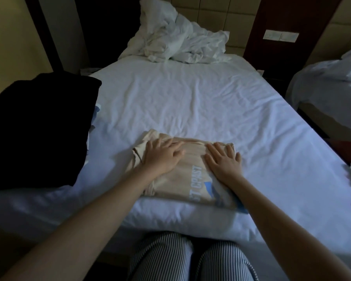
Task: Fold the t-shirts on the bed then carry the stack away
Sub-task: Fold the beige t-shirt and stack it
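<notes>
Item 1: folded beige t-shirt (182, 179) with blue lettering, which I log at the near edge of the bed (211, 94), centre. A blue edge shows under its near right corner.

Item 2: left hand (160, 157), fingers straight, pressing flat on the shirt's far left part; nothing grasped.

Item 3: right hand (224, 161), fingers spread, lying flat on the shirt's far right part; nothing grasped.

Item 4: black garment pile (39, 128), left side of the bed, apart from the shirt.

Item 5: crumpled white duvet (176, 41), far end.

Item 6: second bed (328, 84), right.

Item 7: I note striped trousers (190, 258), knees against the near mattress edge.
</notes>
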The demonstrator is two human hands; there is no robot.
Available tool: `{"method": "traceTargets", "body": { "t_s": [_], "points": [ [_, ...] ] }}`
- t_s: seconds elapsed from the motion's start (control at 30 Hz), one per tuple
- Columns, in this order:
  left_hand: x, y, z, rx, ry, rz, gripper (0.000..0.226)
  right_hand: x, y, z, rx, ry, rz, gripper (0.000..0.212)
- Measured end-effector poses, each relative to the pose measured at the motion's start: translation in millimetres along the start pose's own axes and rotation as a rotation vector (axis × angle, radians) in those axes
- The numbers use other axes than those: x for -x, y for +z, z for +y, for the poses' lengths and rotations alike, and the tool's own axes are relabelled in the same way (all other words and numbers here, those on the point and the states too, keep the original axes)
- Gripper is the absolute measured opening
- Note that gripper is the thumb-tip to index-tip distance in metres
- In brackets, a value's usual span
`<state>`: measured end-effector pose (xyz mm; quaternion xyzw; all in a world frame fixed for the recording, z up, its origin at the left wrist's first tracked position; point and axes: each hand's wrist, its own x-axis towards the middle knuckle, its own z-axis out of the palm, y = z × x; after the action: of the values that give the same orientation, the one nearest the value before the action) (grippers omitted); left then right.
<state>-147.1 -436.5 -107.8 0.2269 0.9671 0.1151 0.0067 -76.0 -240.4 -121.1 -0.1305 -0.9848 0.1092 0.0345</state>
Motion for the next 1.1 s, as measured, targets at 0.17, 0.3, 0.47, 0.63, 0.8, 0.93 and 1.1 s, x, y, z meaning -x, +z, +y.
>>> {"method": "traceTargets", "body": {
  "t_s": [0.17,0.3,0.47,0.63,0.8,0.93,1.1],
  "points": [
    [90.3,-0.4,29.0,0.657,0.108,0.115,0.05,9.5,-16.0,-14.2,0.041,-0.233,0.251,0.066],
    [155.2,-0.5,61.2,1.564,-0.418,0.107,0.011,-7.1,-33.0,-34.5,0.075,-0.369,0.211,0.049],
    [149.3,14.1,62.7,1.971,-0.85,0.067,0.015,-26.4,-15.7,-54.0,0.121,-0.216,0.001,0.067],
    [111.7,27.0,67.8,1.938,-0.77,0.25,0.051,-21.6,0.4,-51.0,0.06,-0.182,-0.024,0.061],
    [90.7,33.1,85.3,1.597,-0.783,0.523,0.056,-6.3,-3.7,-57.8,0.121,-0.135,0.116,0.046],
    [81.1,31.6,78.6,1.506,-0.75,0.506,0.039,12.1,-7.9,-58.8,0.101,-0.075,0.171,0.042],
    [72.4,8.9,35.6,1.404,-0.626,0.293,0.029,44.6,-31.0,-57.5,-0.05,0.141,0.066,0.035]
  ]
}}
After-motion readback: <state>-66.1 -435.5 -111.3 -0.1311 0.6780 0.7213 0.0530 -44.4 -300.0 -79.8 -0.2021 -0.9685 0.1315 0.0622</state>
